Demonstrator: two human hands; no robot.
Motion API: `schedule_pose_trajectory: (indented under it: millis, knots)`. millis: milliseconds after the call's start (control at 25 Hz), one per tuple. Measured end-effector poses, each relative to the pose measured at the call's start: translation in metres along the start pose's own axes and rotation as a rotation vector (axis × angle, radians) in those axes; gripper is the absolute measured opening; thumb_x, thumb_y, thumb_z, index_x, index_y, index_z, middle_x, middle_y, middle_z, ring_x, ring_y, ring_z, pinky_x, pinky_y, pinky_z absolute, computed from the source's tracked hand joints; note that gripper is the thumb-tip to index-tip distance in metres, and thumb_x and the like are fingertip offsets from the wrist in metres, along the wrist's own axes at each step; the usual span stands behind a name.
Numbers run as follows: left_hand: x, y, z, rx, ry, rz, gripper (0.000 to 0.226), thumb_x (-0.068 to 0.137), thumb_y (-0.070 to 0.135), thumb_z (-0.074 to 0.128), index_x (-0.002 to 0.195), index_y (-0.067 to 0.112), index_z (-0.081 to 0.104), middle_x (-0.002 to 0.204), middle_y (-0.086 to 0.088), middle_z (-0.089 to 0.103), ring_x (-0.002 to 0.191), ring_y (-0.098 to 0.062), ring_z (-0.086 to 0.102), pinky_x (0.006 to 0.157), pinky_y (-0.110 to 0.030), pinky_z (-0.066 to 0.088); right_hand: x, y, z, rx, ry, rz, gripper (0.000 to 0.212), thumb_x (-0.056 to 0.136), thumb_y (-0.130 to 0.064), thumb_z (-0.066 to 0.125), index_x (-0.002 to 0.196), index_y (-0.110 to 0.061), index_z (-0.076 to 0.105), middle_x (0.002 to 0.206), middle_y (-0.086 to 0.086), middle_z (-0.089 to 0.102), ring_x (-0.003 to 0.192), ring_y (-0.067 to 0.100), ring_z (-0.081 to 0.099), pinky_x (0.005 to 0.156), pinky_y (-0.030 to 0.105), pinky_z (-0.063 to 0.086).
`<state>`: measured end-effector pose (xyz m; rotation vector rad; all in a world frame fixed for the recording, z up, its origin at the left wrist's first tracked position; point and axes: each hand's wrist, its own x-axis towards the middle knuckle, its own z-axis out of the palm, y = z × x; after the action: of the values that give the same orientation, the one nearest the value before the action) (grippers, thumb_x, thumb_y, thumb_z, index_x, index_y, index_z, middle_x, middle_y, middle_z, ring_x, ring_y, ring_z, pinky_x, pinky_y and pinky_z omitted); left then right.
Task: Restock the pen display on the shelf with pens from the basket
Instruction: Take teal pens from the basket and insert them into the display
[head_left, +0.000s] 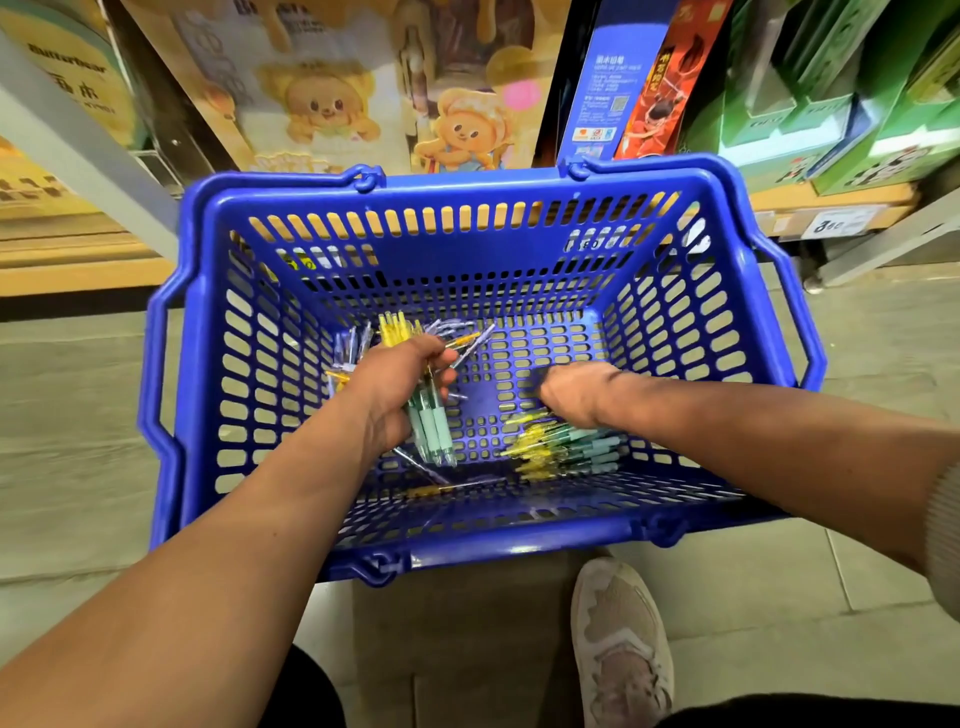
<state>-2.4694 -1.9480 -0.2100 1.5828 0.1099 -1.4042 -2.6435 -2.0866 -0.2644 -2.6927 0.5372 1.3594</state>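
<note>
A blue plastic basket (483, 249) stands on the floor in front of me. Both my hands reach into it. My left hand (395, 384) grips a bundle of teal, yellow and lilac pens (434, 431), their tips pointing toward me. My right hand (576, 389) is down on the basket floor, fingers curled under and hidden; whether it holds anything is unclear. Just below it lies a loose pile of yellow and teal pens (566, 449). More lilac and yellow pens (436, 486) lie along the basket's near side. The pen display is out of view.
Low wooden shelves behind the basket carry cartoon-bear boxes (322, 104), a blue and red box (623, 83) and green boxes (857, 93). A price tag (836, 223) sits on the right shelf edge. My shoe (618, 644) is on the tiled floor below the basket.
</note>
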Motion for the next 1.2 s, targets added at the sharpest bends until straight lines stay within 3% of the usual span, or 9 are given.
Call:
schedule_pose_trajectory:
  millis: [120, 320, 520, 640, 720, 840, 960, 1120, 1200]
  knots:
    - [0.001, 0.002, 0.000, -0.063, 0.026, 0.004, 0.011, 0.101, 0.013, 0.057, 0.106, 0.010, 0.065, 0.084, -0.004, 0.077, 0.062, -0.014, 0.068, 0.053, -0.027, 0.051, -0.001, 0.005, -0.022, 0.172, 0.144, -0.049, 0.022, 0.099, -0.021, 0.056, 0.080, -0.013, 0.055, 0.075, 0.001, 0.057, 0.064, 0.019, 0.060, 0.056, 0.030, 0.052]
    - [0.005, 0.004, 0.004, -0.091, 0.132, 0.045, 0.010, 0.100, 0.015, 0.058, 0.104, 0.008, 0.065, 0.095, -0.011, 0.075, 0.068, -0.020, 0.071, 0.060, -0.034, 0.055, -0.010, -0.017, -0.065, 1.124, 0.480, -0.026, 0.006, 0.087, -0.031, 0.071, 0.092, -0.029, 0.068, 0.083, -0.010, 0.072, 0.072, -0.001, 0.067, 0.057, 0.011, 0.048]
    - [0.001, 0.005, 0.008, -0.090, 0.074, 0.034, 0.016, 0.099, 0.016, 0.058, 0.102, 0.003, 0.066, 0.082, -0.016, 0.070, 0.057, -0.026, 0.070, 0.055, -0.040, 0.059, -0.019, -0.047, -0.069, 1.289, 0.449, -0.111, 0.006, 0.088, -0.024, 0.077, 0.092, -0.021, 0.074, 0.081, -0.002, 0.077, 0.071, 0.007, 0.073, 0.068, 0.020, 0.058]
    - [0.000, 0.005, 0.007, -0.107, 0.073, 0.037, 0.015, 0.101, 0.017, 0.058, 0.098, 0.004, 0.065, 0.085, -0.014, 0.073, 0.068, -0.030, 0.070, 0.072, -0.051, 0.063, -0.018, -0.049, -0.068, 1.387, 0.376, -0.177, 0.010, 0.090, -0.017, 0.076, 0.100, -0.018, 0.077, 0.085, 0.000, 0.079, 0.077, 0.010, 0.075, 0.079, 0.025, 0.061]
    - [0.000, 0.005, 0.006, -0.107, 0.103, 0.051, 0.015, 0.101, 0.016, 0.057, 0.092, 0.007, 0.065, 0.084, -0.008, 0.073, 0.068, -0.025, 0.070, 0.073, -0.047, 0.062, -0.016, -0.043, -0.067, 1.491, 0.290, -0.208, 0.014, 0.093, -0.011, 0.072, 0.105, -0.013, 0.076, 0.093, 0.005, 0.079, 0.079, 0.009, 0.074, 0.076, 0.022, 0.060]
    - [0.000, 0.005, 0.005, -0.078, 0.151, 0.070, 0.014, 0.102, 0.015, 0.056, 0.090, 0.010, 0.062, 0.074, -0.003, 0.067, 0.065, -0.018, 0.069, 0.074, -0.039, 0.057, -0.010, -0.029, -0.056, 1.371, 0.284, -0.113, 0.013, 0.095, -0.008, 0.066, 0.104, -0.011, 0.075, 0.093, 0.002, 0.078, 0.078, 0.007, 0.072, 0.074, 0.020, 0.060]
    - [-0.001, 0.005, -0.001, -0.048, 0.157, 0.050, 0.011, 0.100, 0.016, 0.057, 0.091, 0.012, 0.059, 0.064, 0.001, 0.062, 0.061, -0.014, 0.064, 0.070, -0.036, 0.055, -0.007, -0.013, -0.038, 0.943, 0.220, -0.022, 0.015, 0.096, -0.013, 0.066, 0.109, -0.018, 0.072, 0.104, -0.004, 0.073, 0.086, 0.007, 0.068, 0.075, 0.014, 0.054]
    - [-0.002, 0.004, -0.009, 0.033, 0.120, 0.063, 0.010, 0.095, 0.019, 0.064, 0.092, 0.012, 0.059, 0.064, -0.001, 0.059, 0.056, -0.015, 0.056, 0.060, -0.033, 0.051, -0.004, -0.001, -0.004, 0.342, 0.082, -0.015, 0.019, 0.099, -0.015, 0.058, 0.115, -0.021, 0.068, 0.102, -0.006, 0.066, 0.091, 0.014, 0.065, 0.088, 0.025, 0.054]
    - [-0.002, 0.004, -0.011, 0.040, 0.103, 0.060, 0.011, 0.093, 0.020, 0.068, 0.093, 0.012, 0.060, 0.062, 0.000, 0.059, 0.053, -0.014, 0.055, 0.060, -0.032, 0.051, 0.000, -0.001, 0.013, 0.214, 0.030, -0.011, 0.014, 0.099, -0.011, 0.058, 0.109, -0.017, 0.066, 0.096, 0.000, 0.065, 0.088, 0.017, 0.067, 0.081, 0.031, 0.059]
